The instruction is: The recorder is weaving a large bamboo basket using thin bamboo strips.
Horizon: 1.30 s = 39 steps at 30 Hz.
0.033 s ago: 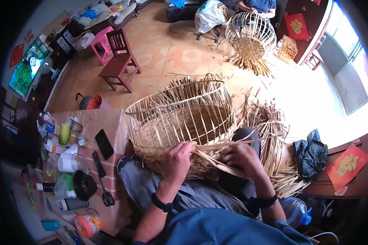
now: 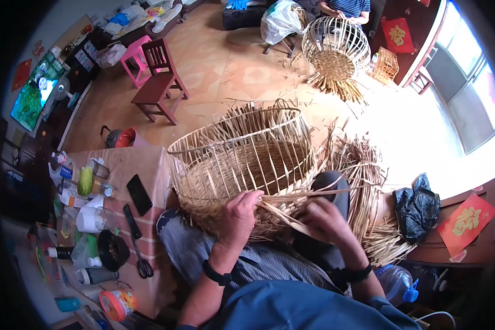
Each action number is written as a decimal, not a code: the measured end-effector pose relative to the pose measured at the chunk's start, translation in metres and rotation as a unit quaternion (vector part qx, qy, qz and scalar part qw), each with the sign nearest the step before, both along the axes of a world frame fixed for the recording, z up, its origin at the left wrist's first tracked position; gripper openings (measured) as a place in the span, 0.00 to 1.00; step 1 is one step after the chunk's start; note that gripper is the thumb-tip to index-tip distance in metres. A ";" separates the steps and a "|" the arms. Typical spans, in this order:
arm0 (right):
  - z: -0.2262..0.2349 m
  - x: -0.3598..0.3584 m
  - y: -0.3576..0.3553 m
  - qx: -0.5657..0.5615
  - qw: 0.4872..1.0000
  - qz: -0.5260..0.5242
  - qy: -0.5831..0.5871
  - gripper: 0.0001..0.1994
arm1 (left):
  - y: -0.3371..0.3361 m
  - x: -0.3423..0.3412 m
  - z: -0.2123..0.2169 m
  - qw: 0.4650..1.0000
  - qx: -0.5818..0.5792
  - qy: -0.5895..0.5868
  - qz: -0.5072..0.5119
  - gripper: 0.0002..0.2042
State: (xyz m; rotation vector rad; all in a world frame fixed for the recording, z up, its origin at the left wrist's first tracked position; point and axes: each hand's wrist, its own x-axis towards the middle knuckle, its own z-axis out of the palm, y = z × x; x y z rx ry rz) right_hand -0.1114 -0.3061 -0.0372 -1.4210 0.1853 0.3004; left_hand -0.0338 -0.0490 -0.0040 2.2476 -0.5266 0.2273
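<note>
A half-woven oval basket [image 2: 239, 151] of pale plant fibre leans over my lap, its upright stakes running to a thin hoop around the top. My left hand [image 2: 237, 214] is closed at its near side, thumb and fingers pinching dried leaf strands [image 2: 280, 210] against the weave. Those strands stretch rightward to my right hand [image 2: 323, 219], whose curled fingers hold their other end; its fingertips are partly hidden and slightly blurred. Longer loose strands pass above that hand. Past my right knee lies a large bundle of dried leaf strands [image 2: 363, 165].
On the left, a cloth-covered table [image 2: 148, 159] carries a phone [image 2: 139, 194], scissors [image 2: 144, 267], bottles and jars. A black plastic bag [image 2: 417, 203] lies at right. Beyond stand a wooden chair [image 2: 158, 91] and another person [image 2: 346, 10] with a round basket [image 2: 335, 47].
My right hand has shifted very slightly and blurred a little. The left hand keeps its pinch, and the basket stays nearly in place.
</note>
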 end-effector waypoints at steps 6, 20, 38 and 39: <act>0.018 -0.025 0.048 -0.157 0.982 0.107 -0.024 0.10 | -0.003 0.005 -0.016 0.999 -0.012 -0.018 -0.033 0.11; -0.046 -0.025 -0.132 -0.077 0.973 -0.218 -0.014 0.13 | 0.003 -0.001 -0.015 0.998 -0.006 -0.010 0.059 0.09; -0.352 -0.001 -0.130 -0.491 0.869 -0.056 -0.040 0.09 | 0.008 -0.010 -0.058 0.987 0.091 -0.087 0.102 0.10; -0.350 0.026 -0.108 -0.484 0.873 -0.041 -0.042 0.09 | 0.018 -0.014 -0.046 0.981 0.108 -0.097 0.127 0.10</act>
